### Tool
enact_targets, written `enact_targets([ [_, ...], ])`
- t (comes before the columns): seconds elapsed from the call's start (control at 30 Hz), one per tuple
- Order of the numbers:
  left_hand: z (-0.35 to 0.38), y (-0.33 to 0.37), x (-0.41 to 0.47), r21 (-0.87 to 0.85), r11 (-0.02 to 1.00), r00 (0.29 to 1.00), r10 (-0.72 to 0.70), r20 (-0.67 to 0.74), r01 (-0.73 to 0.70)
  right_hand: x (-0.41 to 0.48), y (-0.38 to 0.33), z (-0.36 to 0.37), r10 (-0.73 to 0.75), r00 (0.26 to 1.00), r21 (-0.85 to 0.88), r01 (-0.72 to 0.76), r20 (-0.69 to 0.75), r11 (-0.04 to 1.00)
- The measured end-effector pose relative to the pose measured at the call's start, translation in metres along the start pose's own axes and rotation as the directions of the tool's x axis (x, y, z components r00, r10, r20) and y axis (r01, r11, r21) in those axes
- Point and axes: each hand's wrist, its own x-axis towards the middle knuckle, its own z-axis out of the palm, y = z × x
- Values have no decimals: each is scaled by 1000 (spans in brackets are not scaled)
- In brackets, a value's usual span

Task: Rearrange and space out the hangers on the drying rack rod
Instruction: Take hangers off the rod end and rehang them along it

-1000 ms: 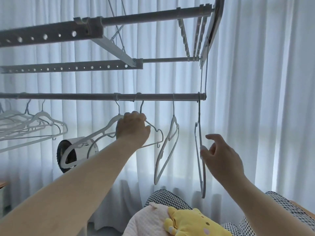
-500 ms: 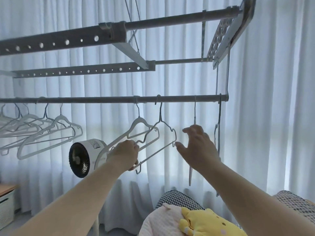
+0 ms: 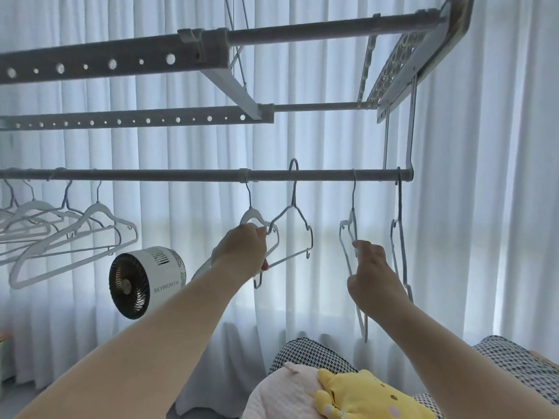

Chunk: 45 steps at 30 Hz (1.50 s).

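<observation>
A grey rod (image 3: 181, 175) of the drying rack runs across the view with white hangers on it. My left hand (image 3: 242, 252) is shut on the shoulder of a white hanger (image 3: 251, 214) near the rod's middle. A thin wire hanger (image 3: 298, 225) hangs just right of it, its hook standing above the rod. My right hand (image 3: 370, 273) pinches the edge-on hanger (image 3: 348, 237) further right. Another edge-on hanger (image 3: 399, 237) hangs at the rod's right end. Several hangers (image 3: 60, 234) bunch together at the left.
A white round fan (image 3: 145, 282) stands below the rod, left of my left arm. Upper rack bars (image 3: 121, 60) with holes run overhead. White curtains fill the background. A pink cloth (image 3: 281, 391) and a yellow plush toy (image 3: 363, 397) lie on a chequered surface at the bottom.
My left hand slid down from the hanger's neck to its shoulder. My right hand moved left from beside the end hanger, past the wire hanger, and closed on the edge-on hanger.
</observation>
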Motion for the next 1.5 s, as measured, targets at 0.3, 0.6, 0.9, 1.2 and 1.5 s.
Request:
enact_targets([
  [0.3,12,15,15,-43,993,990,-108,86,112,-4,17,-18,-27,999,-41,29,40,999],
  [0.6,-22,-61,-86,17,995,991,-95,96,94,-14,-12,-12,-444,874,-60,441,-196,895],
  [0.9,-102,-99,-161,-148,985,994,-78,82,90,-33,-52,-3,-431,865,116,415,258,902],
  [1.2,-196,-152,-224,-238,958,983,-177,-46,161,-95,-119,-4,-465,789,480,250,402,840],
  [1.5,-230,-183,-266,10,978,929,-194,-317,208,-173,-205,19,-423,839,727,50,341,685],
])
